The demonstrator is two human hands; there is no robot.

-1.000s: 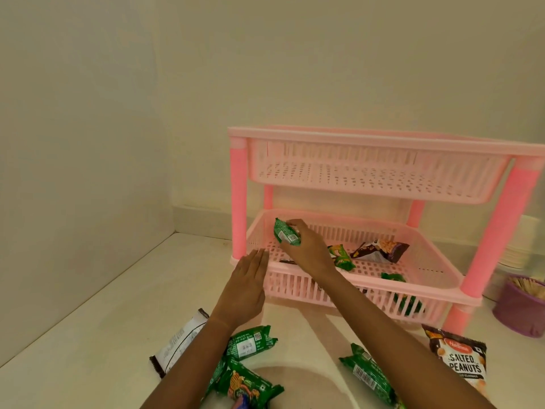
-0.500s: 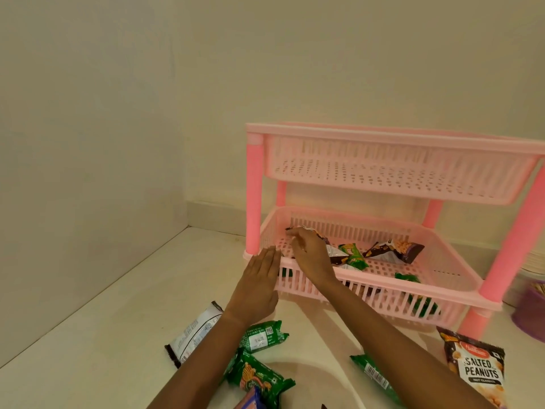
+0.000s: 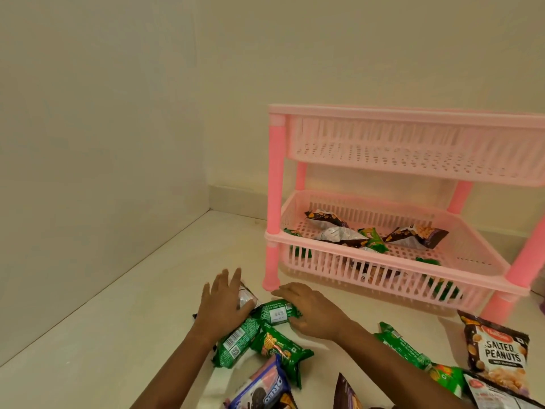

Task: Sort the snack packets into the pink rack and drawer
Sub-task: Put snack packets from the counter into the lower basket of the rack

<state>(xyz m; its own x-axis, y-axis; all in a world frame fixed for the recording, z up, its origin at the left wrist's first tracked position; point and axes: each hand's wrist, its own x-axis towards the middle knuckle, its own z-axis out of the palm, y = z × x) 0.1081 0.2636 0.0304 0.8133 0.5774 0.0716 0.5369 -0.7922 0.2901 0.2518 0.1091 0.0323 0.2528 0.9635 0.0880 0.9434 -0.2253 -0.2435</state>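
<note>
The pink two-tier rack (image 3: 407, 118) stands on the floor at the right. Its lower basket (image 3: 380, 271) holds several dark and green snack packets; the upper basket looks empty. My right hand (image 3: 314, 312) lies on a green packet (image 3: 277, 312) in front of the rack's left leg, fingers curled over it. My left hand (image 3: 222, 302) rests flat, fingers spread, on a silver and dark packet (image 3: 246, 296) beside it. More green packets (image 3: 236, 342) lie under my wrists.
A blue Oreo packet (image 3: 261, 389), a salted peanuts bag (image 3: 498, 354) and more green packets (image 3: 402, 346) lie on the pale floor near me. Walls meet in a corner at the back left.
My right hand left a green packet in the lower basket and came back down to the floor pile. My left hand dropped from the basket's edge onto the packets. The view shifted left.
</note>
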